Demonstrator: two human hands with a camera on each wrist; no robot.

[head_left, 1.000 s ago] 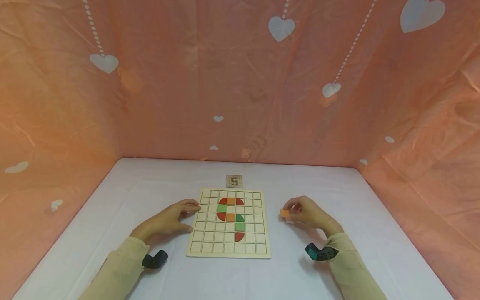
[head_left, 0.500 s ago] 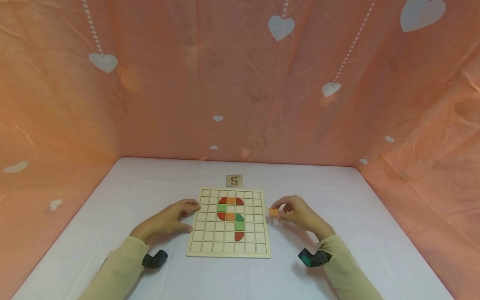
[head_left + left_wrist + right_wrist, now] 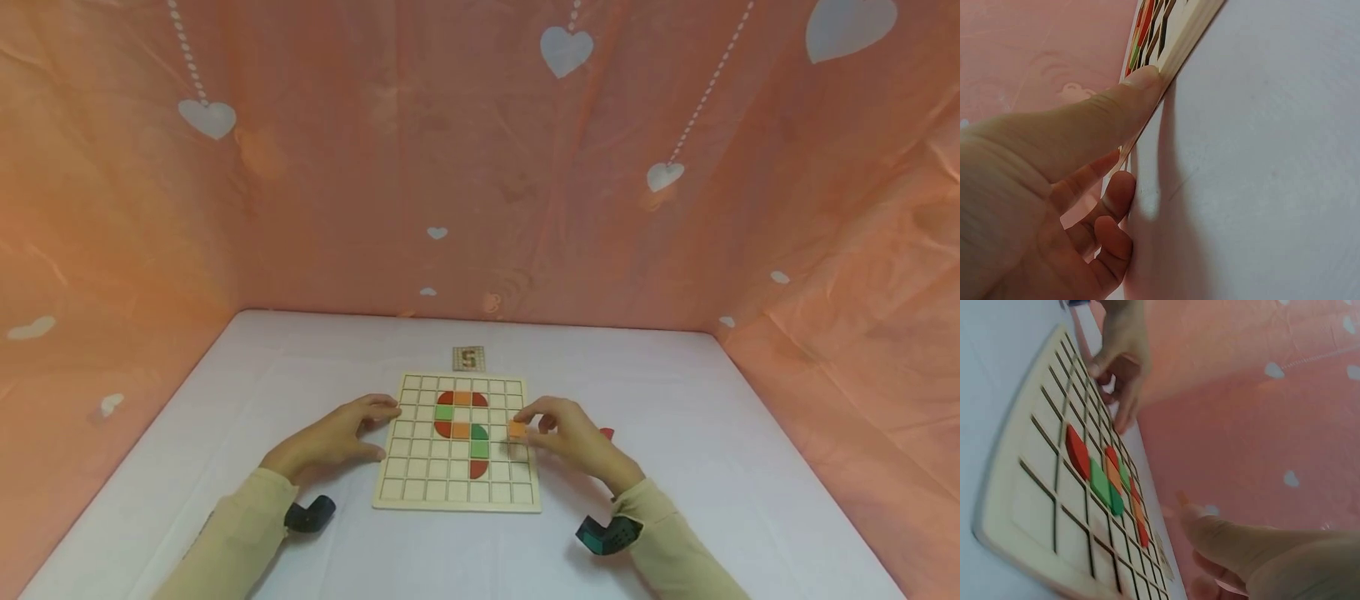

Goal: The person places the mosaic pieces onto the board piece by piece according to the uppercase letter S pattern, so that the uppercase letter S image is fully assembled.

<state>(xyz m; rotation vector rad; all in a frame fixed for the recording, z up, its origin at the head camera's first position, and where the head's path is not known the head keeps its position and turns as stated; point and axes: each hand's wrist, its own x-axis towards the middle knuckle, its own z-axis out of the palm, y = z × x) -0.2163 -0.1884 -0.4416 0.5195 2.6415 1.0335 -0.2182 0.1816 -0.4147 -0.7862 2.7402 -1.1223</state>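
My right hand (image 3: 568, 433) pinches an orange square tile (image 3: 517, 429) between thumb and fingertips, over the right side of the wooden grid board (image 3: 450, 506). In the right wrist view only a sliver of this tile (image 3: 1182, 499) shows past the thumb. Coloured tiles form a curved line in the board's middle: red quarter-rounds (image 3: 478, 469), orange squares (image 3: 462, 398), green squares (image 3: 479, 448) and a green quarter-round (image 3: 479, 432). My left hand (image 3: 341, 432) touches the board's left edge. In the left wrist view its thumb (image 3: 1144, 78) lies straight against the edge.
Behind the board lies a small card (image 3: 468, 358) printed with a gridded 5-like figure. A red piece (image 3: 608, 433) shows partly behind my right hand. The white table (image 3: 315, 354) ends at an orange cloth backdrop (image 3: 465, 167) with hearts.
My right hand has moved left with the orange tile, from the table right of the board to over its right columns. The red piece has come into view. The left hand stays put.
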